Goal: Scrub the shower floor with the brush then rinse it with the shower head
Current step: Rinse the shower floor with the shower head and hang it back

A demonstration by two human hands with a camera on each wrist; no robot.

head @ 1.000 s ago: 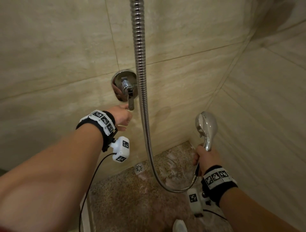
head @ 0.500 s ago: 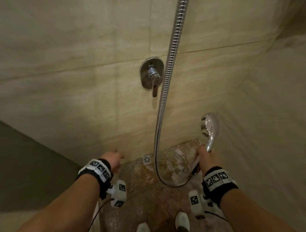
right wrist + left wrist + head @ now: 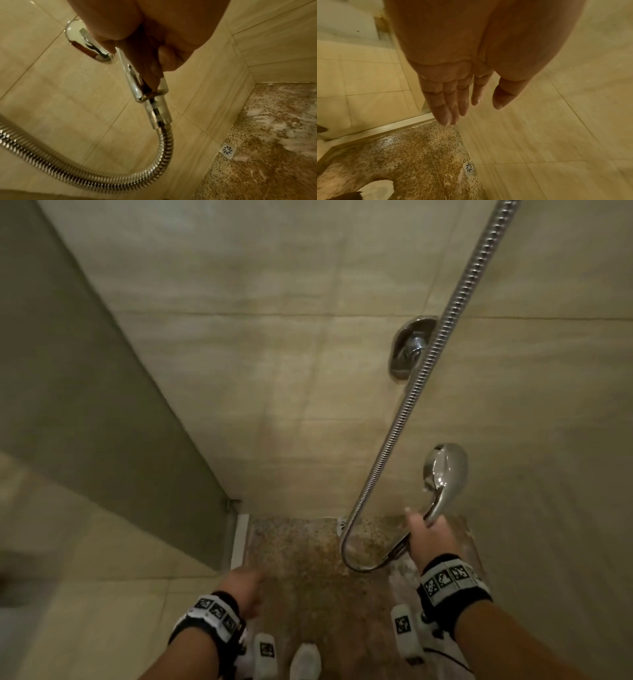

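Observation:
My right hand [image 3: 430, 537] grips the handle of the chrome shower head [image 3: 444, 474], head end up, over the right side of the speckled brown shower floor [image 3: 308, 573]. In the right wrist view my fingers [image 3: 163, 59] wrap the handle [image 3: 137, 83], and the ribbed metal hose [image 3: 120, 181] loops down from it. My left hand [image 3: 245, 587] hangs low at the floor's left edge; its fingers [image 3: 447, 108] are straight and hold nothing. White foam streaks [image 3: 267, 121] lie on the floor. No brush is in view.
A chrome mixer tap [image 3: 409, 347] sits on the beige tiled wall, behind the hose [image 3: 428, 364]. A small round drain [image 3: 469, 167] lies at the floor's wall edge. A glass partition [image 3: 85, 405] and white sill [image 3: 239, 539] bound the left. White shoe tips [image 3: 305, 662] stand below.
My left hand has left the tap lever and dropped to hang open near the floor. The view has swung left and down. My right hand keeps its hold on the shower head.

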